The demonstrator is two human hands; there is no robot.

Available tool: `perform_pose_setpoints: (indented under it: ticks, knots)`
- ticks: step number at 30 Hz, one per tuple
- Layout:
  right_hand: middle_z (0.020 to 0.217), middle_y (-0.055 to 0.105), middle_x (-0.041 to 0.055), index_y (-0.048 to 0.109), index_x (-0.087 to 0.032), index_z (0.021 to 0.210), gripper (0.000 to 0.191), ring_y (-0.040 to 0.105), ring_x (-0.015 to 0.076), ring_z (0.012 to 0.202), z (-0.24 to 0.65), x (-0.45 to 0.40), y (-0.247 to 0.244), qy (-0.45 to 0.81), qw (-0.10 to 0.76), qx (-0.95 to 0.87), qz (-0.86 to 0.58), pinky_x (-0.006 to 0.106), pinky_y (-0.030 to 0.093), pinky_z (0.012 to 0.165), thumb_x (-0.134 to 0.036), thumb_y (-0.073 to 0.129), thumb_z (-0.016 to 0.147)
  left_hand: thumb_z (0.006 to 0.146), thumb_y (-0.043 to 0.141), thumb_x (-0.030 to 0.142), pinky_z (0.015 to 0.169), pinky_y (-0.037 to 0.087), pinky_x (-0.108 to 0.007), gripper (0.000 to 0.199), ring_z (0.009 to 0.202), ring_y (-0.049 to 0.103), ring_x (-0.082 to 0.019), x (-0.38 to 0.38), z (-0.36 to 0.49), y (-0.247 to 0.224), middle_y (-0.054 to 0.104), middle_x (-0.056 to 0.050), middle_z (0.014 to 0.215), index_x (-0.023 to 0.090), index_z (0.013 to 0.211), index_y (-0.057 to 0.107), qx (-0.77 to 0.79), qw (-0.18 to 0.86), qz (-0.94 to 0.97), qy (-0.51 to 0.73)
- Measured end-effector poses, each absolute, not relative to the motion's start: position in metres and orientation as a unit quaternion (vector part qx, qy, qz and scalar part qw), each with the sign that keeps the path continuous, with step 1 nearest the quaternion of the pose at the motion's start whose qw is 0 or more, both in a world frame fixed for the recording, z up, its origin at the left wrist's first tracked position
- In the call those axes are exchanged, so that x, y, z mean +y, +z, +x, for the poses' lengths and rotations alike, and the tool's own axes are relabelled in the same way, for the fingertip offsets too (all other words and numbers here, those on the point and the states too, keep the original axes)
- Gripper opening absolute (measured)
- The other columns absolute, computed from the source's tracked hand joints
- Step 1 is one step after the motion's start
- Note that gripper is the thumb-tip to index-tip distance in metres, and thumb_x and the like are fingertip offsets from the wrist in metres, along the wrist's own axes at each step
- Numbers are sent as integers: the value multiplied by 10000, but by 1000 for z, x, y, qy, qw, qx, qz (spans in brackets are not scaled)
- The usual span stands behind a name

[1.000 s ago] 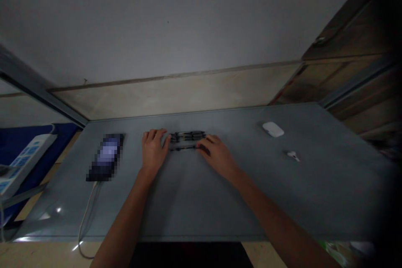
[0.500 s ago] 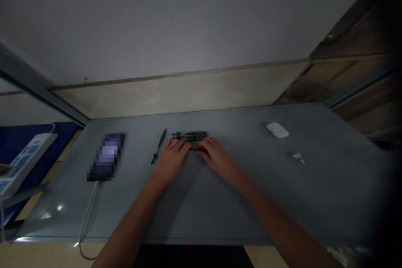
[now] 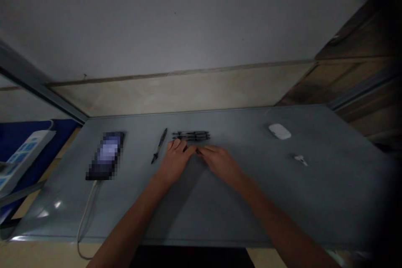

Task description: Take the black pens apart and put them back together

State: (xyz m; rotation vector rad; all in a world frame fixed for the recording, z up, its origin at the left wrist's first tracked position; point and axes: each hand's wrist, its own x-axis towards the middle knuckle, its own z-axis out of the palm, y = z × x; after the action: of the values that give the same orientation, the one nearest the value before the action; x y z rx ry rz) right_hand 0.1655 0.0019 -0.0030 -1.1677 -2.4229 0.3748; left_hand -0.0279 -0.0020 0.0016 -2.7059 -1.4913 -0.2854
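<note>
My left hand [image 3: 176,160] and my right hand [image 3: 218,160] meet at the middle of the grey table, fingers closed and tips nearly touching. Between them shows a small dark bit of a pen [image 3: 197,151]; my fingers cover most of it. Just beyond my fingertips, several black pens [image 3: 191,133] lie side by side, running left to right. Another black pen [image 3: 159,146] rests at a slant to the left of my left hand, apart from the row.
On the left lies a phone [image 3: 106,155] with a cable [image 3: 85,213] running off the front edge. A white earbud case [image 3: 279,131] and a white earbud [image 3: 300,159] sit at the right. Beyond the table's left side is a power strip [image 3: 27,155]. A wall backs the table [image 3: 238,217].
My fingertips have come closer together, and less of the dark pen shows between them. My right fingers have drawn slightly away from the row, which lies as before. The view has shifted a little.
</note>
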Motion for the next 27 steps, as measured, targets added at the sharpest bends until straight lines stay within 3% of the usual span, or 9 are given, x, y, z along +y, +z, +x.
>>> perform_pose_setpoints:
  ticks: [6,11,15,20,23,25,27]
  knots:
    - [928,710,116,704,-124,1059,199,659,261,875,159,-4,-2,30,201,-878,-434,396,531,849,-70,570,922,1034,430,302,825,392,-366,250,953,563,-233,0,-28,3,660,-35,955,250,1115,661,-509,-52,-850,-128]
    - [1016,726,112,690,-161,1071,182,678,257,944,161,1,2,137,274,-816,-490,368,524,834,-256,566,979,1040,411,288,828,386,-361,263,973,564,-230,1,-29,0,662,-47,999,246,1114,659,-528,-35,-833,-161]
    - [869,741,61,695,-183,902,196,683,200,770,167,7,2,268,301,-773,-491,309,500,721,-228,525,990,1039,411,297,822,385,-363,264,963,564,-236,1,-28,-2,657,-43,977,254,1126,657,-519,-43,-838,-161]
    - [961,706,55,673,-206,963,80,657,187,874,169,9,2,309,384,-743,-452,291,497,755,-201,638,891,1046,386,286,842,394,-378,278,983,576,-240,0,-27,-3,668,-46,1012,245,1120,651,-520,-62,-834,-173]
    - [1064,691,73,645,-225,1128,317,652,207,958,168,8,3,318,396,-735,-450,302,509,774,-271,729,826,1046,384,282,846,403,-377,278,999,583,-235,0,-27,-3,673,-49,1046,244,1122,648,-517,-71,-835,-175]
    - [953,714,58,644,-214,1150,300,666,188,814,167,7,4,347,371,-723,-468,287,506,696,-340,675,879,1046,387,286,847,410,-377,276,1001,586,-233,0,-26,-2,676,-50,1051,240,1120,649,-518,-72,-835,-172]
    - [736,688,24,684,-194,963,222,630,162,636,167,7,4,371,335,-717,-487,274,478,619,-358,535,968,1047,383,291,852,416,-379,283,992,589,-231,-1,-26,-2,679,-51,1033,236,1121,651,-519,-73,-835,-167]
